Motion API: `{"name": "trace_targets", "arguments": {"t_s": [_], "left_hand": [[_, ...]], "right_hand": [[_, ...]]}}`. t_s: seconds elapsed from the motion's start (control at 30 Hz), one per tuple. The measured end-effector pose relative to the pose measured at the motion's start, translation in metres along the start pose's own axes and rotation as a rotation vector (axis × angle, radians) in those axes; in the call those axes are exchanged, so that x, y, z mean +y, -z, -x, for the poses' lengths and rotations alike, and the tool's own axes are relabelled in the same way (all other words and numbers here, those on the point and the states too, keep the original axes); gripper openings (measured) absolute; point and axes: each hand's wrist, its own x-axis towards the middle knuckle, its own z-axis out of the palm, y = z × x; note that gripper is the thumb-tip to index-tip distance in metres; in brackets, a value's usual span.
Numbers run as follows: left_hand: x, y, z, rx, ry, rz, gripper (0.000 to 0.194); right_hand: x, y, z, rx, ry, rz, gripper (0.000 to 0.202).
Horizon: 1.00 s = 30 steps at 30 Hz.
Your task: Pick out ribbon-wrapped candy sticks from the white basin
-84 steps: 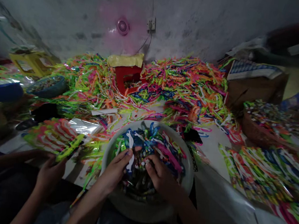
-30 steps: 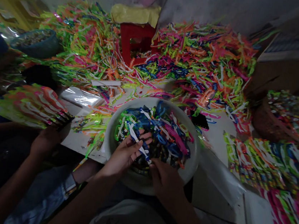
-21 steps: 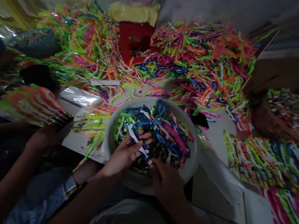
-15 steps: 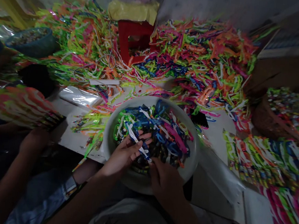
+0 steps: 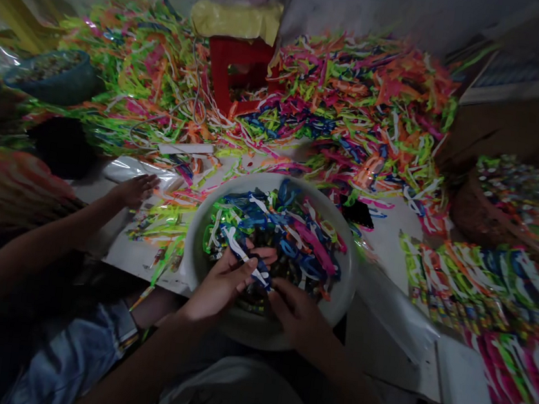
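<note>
Over a whitish basin (image 5: 190, 254), my left hand (image 5: 221, 287) has its thumb pressed on a long, thin blue-and-white plastic piece (image 5: 256, 274) lying across its fingers. The piece slants from upper left to lower right. Its lower end is pinched between the fingertips of my right hand (image 5: 298, 312). Inside the basin are many similar soft-looking pieces (image 5: 316, 243) in blue, white, pink and green, above darker small parts that I cannot make out.
A co-worker's hand (image 5: 137, 190) is at the left, by a clear plastic packet (image 5: 122, 169). Heaped colourful strips (image 5: 360, 89) cover the back around a red stool (image 5: 219, 83). A white phone-like device (image 5: 466, 393) and rows of strips (image 5: 494, 279) lie right.
The co-worker's hand has reached forward to the right, toward the plastic packet. My hands keep their hold on the blue-and-white piece, with only slight finger movement. The view has shifted slightly.
</note>
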Motion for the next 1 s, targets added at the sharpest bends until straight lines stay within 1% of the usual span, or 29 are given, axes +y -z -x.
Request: {"name": "trace_targets", "arguments": {"t_s": [0.03,0.1,0.2,0.27,0.37,0.43,0.47,0.53,0.6,0.63,0.67,0.7,0.77,0.8,0.83,0.87,0.9,0.93,0.97,1.0], "left_hand": [[-0.001,0.0,0.001,-0.002,-0.012,-0.021,0.029],[-0.002,-0.002,0.003,0.005,-0.041,-0.051,0.028],[-0.004,-0.005,0.009,0.045,-0.045,-0.039,0.03],[-0.005,-0.005,0.015,0.073,-0.028,-0.016,0.032],[0.0,0.0,0.026,0.108,-0.027,-0.022,0.039],[0.01,0.006,0.033,0.144,-0.062,-0.074,0.047],[0.018,0.011,0.035,0.178,-0.114,-0.114,0.05],[0.039,0.026,0.037,0.288,-0.297,-0.222,0.054],[0.061,0.047,0.032,0.429,-0.499,-0.36,0.055],[0.072,0.06,0.028,0.491,-0.571,-0.442,0.056],[0.081,0.074,0.022,0.544,-0.611,-0.534,0.056],[0.089,0.087,0.015,0.578,-0.62,-0.638,0.057],[0.099,0.11,0.0,0.627,-0.592,-0.883,0.056],[0.102,0.117,-0.007,0.631,-0.579,-1.023,0.053],[0.102,0.119,-0.013,0.623,-0.583,-1.151,0.051],[0.102,0.117,-0.018,0.597,-0.607,-1.255,0.048],[0.1,0.111,-0.023,0.548,-0.648,-1.321,0.046],[0.097,0.101,-0.027,0.474,-0.692,-1.349,0.044],[0.093,0.088,-0.031,0.377,-0.724,-1.358,0.042],[0.088,0.074,-0.035,0.256,-0.735,-1.362,0.039]], "right_hand": [[0.0,0.001,-0.001,-0.009,0.01,-0.062,0.025],[0.0,0.0,0.0,0.013,0.014,-0.11,0.026],[-0.002,-0.006,0.007,0.069,0.008,-0.088,0.027],[-0.004,-0.014,0.012,0.083,-0.008,-0.066,0.028],[-0.01,-0.021,0.013,0.11,-0.013,0.07,0.03],[-0.016,-0.02,0.008,0.05,0.047,0.203,0.03],[-0.019,-0.018,0.003,-0.005,0.08,0.282,0.029],[-0.024,-0.011,-0.006,-0.123,0.084,0.496,0.028],[-0.026,-0.005,-0.014,-0.207,0.004,0.733,0.025],[-0.026,-0.004,-0.016,-0.228,-0.042,0.821,0.024],[-0.026,-0.004,-0.019,-0.249,-0.071,0.873,0.021],[-0.025,-0.006,-0.021,-0.265,-0.081,0.893,0.018],[-0.022,-0.01,-0.024,-0.275,-0.07,0.89,0.013],[-0.02,-0.012,-0.025,-0.276,-0.059,0.888,0.012],[-0.019,-0.014,-0.026,-0.274,-0.045,0.884,0.012],[-0.018,-0.014,-0.026,-0.273,-0.029,0.875,0.012],[-0.018,-0.012,-0.026,-0.274,-0.011,0.864,0.012],[-0.018,-0.009,-0.024,-0.28,0.006,0.853,0.011],[-0.018,-0.004,-0.021,-0.278,0.027,0.831,0.011],[-0.017,0.001,-0.017,-0.261,0.054,0.787,0.01]]}}
